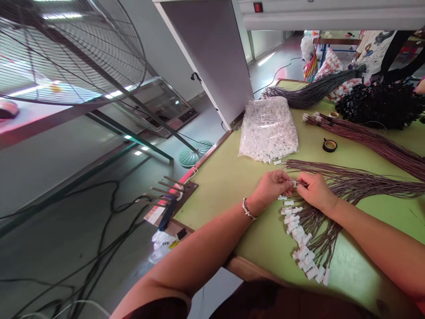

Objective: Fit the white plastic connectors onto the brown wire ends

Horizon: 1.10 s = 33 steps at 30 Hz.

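Well, L hand [270, 187] & R hand [316, 191] fingers pinch wire [297, 182] over green bench [229, 177], fan [66, 48] nearby.

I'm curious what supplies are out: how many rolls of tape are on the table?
2. One black roll lies right of the bag of white connectors; a paler one sits behind it by the reddish wires' ends. Others may be hidden.

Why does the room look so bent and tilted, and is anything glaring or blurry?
Head view: wide lens bows the fan and table edge near the borders; ceiling lights glare off the floor; the left hand and right hand, pinching a wire, look sharp; soft light, faint shadows.
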Each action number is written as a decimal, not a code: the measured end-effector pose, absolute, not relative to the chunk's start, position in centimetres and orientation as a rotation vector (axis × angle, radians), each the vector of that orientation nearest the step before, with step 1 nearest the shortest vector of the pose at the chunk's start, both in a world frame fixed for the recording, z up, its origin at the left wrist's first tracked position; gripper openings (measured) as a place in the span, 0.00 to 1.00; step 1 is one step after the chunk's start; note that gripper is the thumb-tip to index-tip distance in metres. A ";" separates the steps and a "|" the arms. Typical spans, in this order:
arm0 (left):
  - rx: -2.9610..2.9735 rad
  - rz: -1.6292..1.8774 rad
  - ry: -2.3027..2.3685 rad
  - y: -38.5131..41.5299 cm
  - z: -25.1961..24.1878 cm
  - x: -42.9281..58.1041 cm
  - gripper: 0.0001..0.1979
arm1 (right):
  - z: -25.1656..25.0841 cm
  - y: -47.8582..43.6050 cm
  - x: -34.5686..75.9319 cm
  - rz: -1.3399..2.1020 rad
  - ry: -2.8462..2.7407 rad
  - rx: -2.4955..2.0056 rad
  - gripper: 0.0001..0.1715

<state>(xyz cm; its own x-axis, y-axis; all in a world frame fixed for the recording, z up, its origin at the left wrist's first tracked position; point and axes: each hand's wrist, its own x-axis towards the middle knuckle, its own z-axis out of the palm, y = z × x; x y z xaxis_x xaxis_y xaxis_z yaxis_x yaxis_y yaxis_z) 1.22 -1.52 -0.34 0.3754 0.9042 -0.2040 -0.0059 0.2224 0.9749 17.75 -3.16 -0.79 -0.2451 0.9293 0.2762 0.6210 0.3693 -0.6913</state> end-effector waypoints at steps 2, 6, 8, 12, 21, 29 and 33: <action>1.172 0.816 1.005 -1.5 -0.4 1.4 0.11 | -0.7 -3.1 17.7 0.599 -1.960 -1.356 0.05; 1.165 0.874 1.014 -1.4 -0.5 1.6 0.10 | -0.6 -3.0 17.6 0.701 -1.833 -1.396 0.06; 1.181 0.900 0.998 -1.3 -0.5 1.6 0.09 | -0.5 -2.9 17.6 0.769 -1.759 -1.409 0.06; 1.252 0.938 0.997 -1.4 -0.7 1.6 0.07 | -0.3 -2.7 17.5 0.880 -1.664 -1.419 0.07; 1.712 0.982 1.119 -1.7 -1.1 1.5 0.02 | -0.3 -2.4 17.5 0.998 -1.569 -1.414 0.08; 1.292 0.998 0.950 -1.3 -0.8 2.1 0.07 | -0.1 -2.3 17.6 1.074 -1.511 -1.373 0.08; 1.299 1.041 0.990 -1.5 -0.8 2.0 0.07 | 0.2 -2.5 17.4 1.081 -1.463 -1.409 0.07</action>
<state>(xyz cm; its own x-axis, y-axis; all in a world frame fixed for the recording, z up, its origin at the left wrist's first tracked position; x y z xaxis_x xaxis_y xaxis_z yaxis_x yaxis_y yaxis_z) 2.05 -1.46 -0.84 0.2530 0.9674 0.0122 -0.0361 -0.0031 0.9993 17.37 -2.49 0.25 -0.0423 0.9991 -0.0057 0.2991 0.0072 -0.9542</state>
